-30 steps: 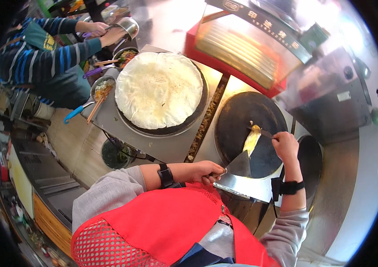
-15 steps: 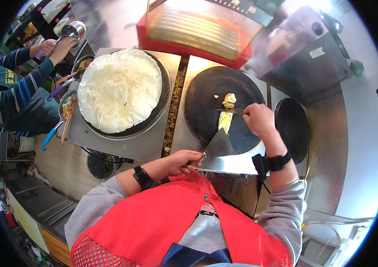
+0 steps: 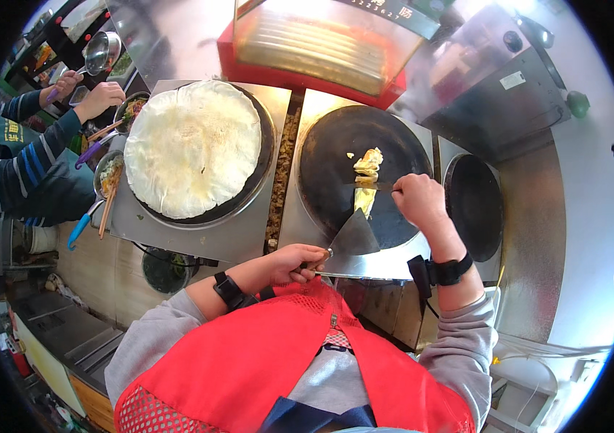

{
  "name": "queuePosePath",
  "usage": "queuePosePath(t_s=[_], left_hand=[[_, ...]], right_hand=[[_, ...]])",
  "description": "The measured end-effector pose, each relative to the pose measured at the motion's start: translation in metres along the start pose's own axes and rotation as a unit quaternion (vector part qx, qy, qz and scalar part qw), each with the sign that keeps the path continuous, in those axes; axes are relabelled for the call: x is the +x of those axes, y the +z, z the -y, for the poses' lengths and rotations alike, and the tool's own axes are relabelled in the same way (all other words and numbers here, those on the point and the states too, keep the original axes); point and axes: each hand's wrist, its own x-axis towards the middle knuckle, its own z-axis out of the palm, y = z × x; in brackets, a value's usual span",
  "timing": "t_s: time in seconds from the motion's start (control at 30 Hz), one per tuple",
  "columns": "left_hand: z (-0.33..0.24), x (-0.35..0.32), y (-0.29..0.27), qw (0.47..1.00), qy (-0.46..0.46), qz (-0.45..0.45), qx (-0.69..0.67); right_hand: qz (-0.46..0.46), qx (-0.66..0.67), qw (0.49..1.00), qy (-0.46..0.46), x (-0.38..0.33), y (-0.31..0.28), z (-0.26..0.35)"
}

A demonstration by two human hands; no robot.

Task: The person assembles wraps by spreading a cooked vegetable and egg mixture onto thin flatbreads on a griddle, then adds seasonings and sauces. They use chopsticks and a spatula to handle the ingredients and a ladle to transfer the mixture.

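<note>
My left hand is closed round the handle of a wide triangular metal scraper, whose blade lies at the near edge of the right griddle. In my right hand is a knife, held crosswise over a strip of yellow cooked egg. Cut pieces of egg lie just beyond the blade, and one small crumb sits to their left. The egg's near end meets the scraper's tip.
A large pale pancake covers most of the left griddle. Beyond stands a red-based glass case. At the left a co-worker's hands are near pans of food with chopsticks. A third dark griddle is at the right.
The knife has moved nearer to me along the egg, and more cut pieces lie beyond it. The scraper has hardly moved. The co-worker's hands have come apart, one still on the ladle.
</note>
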Motion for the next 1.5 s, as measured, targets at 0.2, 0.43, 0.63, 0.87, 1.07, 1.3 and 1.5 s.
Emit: queuePosePath(t_s=[0.2,0.43,0.63,0.87,1.07,1.3,1.5], left_hand=[[-0.003,-0.006,-0.003,1.000,-0.004,0.009,0.029],[-0.005,-0.010,-0.003,0.999,-0.007,-0.004,0.039],[-0.004,-0.015,-0.003,0.999,0.002,-0.007,0.049],[-0.005,-0.018,-0.006,0.998,-0.007,-0.006,0.065],[-0.006,-0.020,-0.008,0.996,-0.012,0.007,0.083],[-0.007,-0.020,-0.009,0.996,-0.023,0.000,0.086],[-0.007,-0.017,-0.012,0.994,-0.030,0.014,0.108]], right_hand=[[0.061,-0.024,0.997,0.043,-0.005,0.000,0.005],[0.075,-0.012,0.997,-0.010,-0.012,0.002,0.007],[0.110,-0.023,0.993,0.035,-0.018,0.005,0.008],[0.066,-0.027,0.997,0.037,-0.021,0.010,0.012],[0.042,-0.001,0.999,0.025,-0.028,0.012,0.013],[0.049,-0.006,0.998,0.030,-0.033,0.015,0.016],[0.021,-0.020,0.999,0.044,-0.038,0.016,0.016]])
